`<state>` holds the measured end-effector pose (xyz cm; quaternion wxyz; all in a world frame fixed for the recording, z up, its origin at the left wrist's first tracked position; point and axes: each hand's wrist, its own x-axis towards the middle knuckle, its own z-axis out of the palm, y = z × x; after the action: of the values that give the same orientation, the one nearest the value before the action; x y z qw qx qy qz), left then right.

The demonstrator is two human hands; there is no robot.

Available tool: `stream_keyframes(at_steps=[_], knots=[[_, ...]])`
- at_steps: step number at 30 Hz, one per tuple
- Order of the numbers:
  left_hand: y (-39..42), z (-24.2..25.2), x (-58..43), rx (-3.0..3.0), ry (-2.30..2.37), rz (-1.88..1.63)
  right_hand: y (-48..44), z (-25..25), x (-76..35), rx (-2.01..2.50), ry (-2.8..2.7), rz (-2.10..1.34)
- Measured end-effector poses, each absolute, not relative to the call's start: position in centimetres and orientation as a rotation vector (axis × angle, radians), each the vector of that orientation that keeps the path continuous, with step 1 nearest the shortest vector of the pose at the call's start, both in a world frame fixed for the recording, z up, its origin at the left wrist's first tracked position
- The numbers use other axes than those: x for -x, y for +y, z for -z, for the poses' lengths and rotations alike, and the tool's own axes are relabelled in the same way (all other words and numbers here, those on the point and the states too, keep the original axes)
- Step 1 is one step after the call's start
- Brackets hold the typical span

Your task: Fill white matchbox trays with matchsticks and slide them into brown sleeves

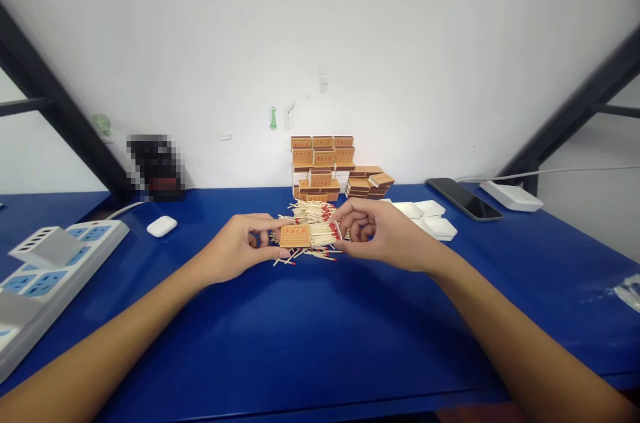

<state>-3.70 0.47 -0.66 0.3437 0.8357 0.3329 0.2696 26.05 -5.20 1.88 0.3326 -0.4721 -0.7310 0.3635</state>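
Between my hands is a matchbox, its orange printed sleeve [295, 236] pinched at the left end by my left hand [245, 243]. The matchbox tray [325, 234], full of red-tipped matches, sticks out of the sleeve to the right. My right hand [377, 230] grips that tray's outer end between thumb and fingers. Behind and beneath the box lies a heap of loose matches [314, 211], partly hidden by the box and hands. A few matches [320, 254] spread toward me on the blue table [310, 330].
Stacked matchboxes [323, 156] stand against the wall, with a lower pile of matchboxes [367, 182] beside them. White empty trays [430, 218], a phone [464, 199] and a white box [511, 196] lie right. A white earbud case [162, 226] and power strip [65, 270] are left.
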Motion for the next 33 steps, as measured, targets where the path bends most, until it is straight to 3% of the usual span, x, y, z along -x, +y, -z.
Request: stream_keyframes(at_steps=[10,18,28,33], knots=[[0.0,0.3,3.4,-2.155,0.888,-0.739,-5.2,-0.7,-25.3,1.204,-1.801,-0.893],[-0.9,0.7,2.7,-2.141,0.861,-0.741,-5.7,0.1,-23.3,1.14,-1.756,-1.037],[-1.0,1.0,2.7,-2.18,1.032,-0.908,-7.1,1.6,-20.9,1.178,-2.043,-0.581],[3.3,-0.1,4.7,-2.341,1.277,-0.958,-6.3,1.7,-21.9,1.243,-1.999,-0.429]])
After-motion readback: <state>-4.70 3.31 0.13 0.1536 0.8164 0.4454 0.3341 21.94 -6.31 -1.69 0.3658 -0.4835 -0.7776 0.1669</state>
